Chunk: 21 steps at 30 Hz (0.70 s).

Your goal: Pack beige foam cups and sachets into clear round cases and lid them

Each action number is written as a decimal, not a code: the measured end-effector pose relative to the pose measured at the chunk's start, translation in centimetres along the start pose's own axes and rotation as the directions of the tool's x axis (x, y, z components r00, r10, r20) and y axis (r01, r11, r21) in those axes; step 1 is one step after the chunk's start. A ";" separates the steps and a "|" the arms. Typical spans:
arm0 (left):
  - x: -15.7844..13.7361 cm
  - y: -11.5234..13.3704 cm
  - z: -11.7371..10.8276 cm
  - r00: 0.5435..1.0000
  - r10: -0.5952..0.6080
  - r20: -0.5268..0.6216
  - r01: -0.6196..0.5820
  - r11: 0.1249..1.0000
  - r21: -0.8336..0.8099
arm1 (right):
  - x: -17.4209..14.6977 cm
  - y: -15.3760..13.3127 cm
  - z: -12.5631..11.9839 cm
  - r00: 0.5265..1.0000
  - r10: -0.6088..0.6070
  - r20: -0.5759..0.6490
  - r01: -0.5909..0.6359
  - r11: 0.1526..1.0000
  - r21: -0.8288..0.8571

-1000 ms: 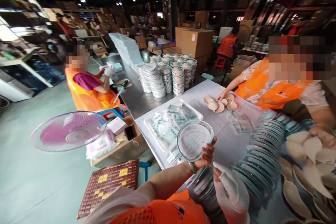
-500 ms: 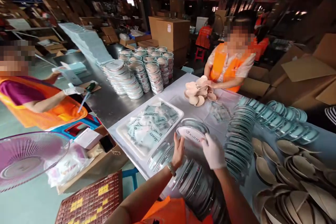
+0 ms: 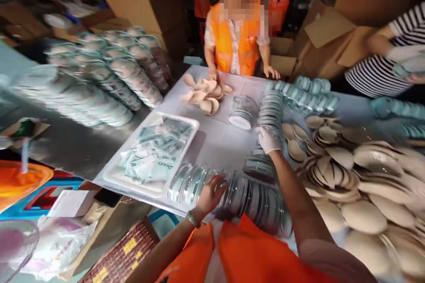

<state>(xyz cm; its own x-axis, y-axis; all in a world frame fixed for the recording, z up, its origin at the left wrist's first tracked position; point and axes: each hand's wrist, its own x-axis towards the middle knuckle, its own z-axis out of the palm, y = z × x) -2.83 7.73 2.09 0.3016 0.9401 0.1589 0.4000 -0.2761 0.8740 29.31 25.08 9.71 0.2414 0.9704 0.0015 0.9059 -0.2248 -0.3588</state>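
My left hand, bare with a band at the wrist, hovers over or rests on a row of round clear plastic cases at the table's near edge. Its fingers are spread and appear to hold nothing. My right hand, in a white glove, reaches to a long column of similar cases. Its fingers close over the middle of that column, hiding the cases beneath. A single round case with a white printed face lies ahead on the table, beside small clear packets.
A white tray of printed sachets sits left. Beige cup-shaped pads are piled at the far side and at right. Filled cases stand stacked on the metal table. A co-worker in an orange vest stands opposite; another person in stripes is right.
The printed case that both hands held is down on the table beyond them. My right hand has moved to the column, my left back to the near row. The view has turned right.
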 end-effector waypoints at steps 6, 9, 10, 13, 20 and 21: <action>0.8 5.3 5.7 0.835 0.240 0.495 -0.324 0.941 0.091 | -23.8 13.2 -2.5 0.917 0.369 -0.149 -0.329 0.914 0.238; 0.2 7.9 10.4 0.669 0.301 0.680 -0.509 0.852 0.124 | -34.0 15.8 0.4 0.787 0.612 -0.078 -0.557 0.760 0.335; 0.0 8.4 11.7 0.631 0.289 0.720 -0.541 0.829 0.142 | -36.0 16.2 1.5 0.772 0.633 -0.060 -0.578 0.737 0.351; -0.6 8.6 14.0 0.603 0.196 0.773 -0.547 0.807 0.222 | -38.6 16.5 3.8 0.745 0.664 -0.060 -0.600 0.706 0.376; -1.9 10.0 17.3 0.578 0.205 0.789 -0.598 0.765 0.239 | -38.8 15.9 4.3 0.741 0.665 -0.096 -0.622 0.733 0.274; -2.2 10.5 18.2 0.557 0.213 0.803 -0.618 0.752 0.229 | -38.9 15.8 4.4 0.744 0.660 -0.103 -0.620 0.740 0.260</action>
<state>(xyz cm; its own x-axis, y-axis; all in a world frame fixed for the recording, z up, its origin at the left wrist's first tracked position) 16.49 -0.90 2.57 0.9479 0.3044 -0.0935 0.3127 -0.8342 0.4543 32.72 -15.80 -0.08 0.8137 0.5643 -0.1393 0.4298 -0.7454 -0.5095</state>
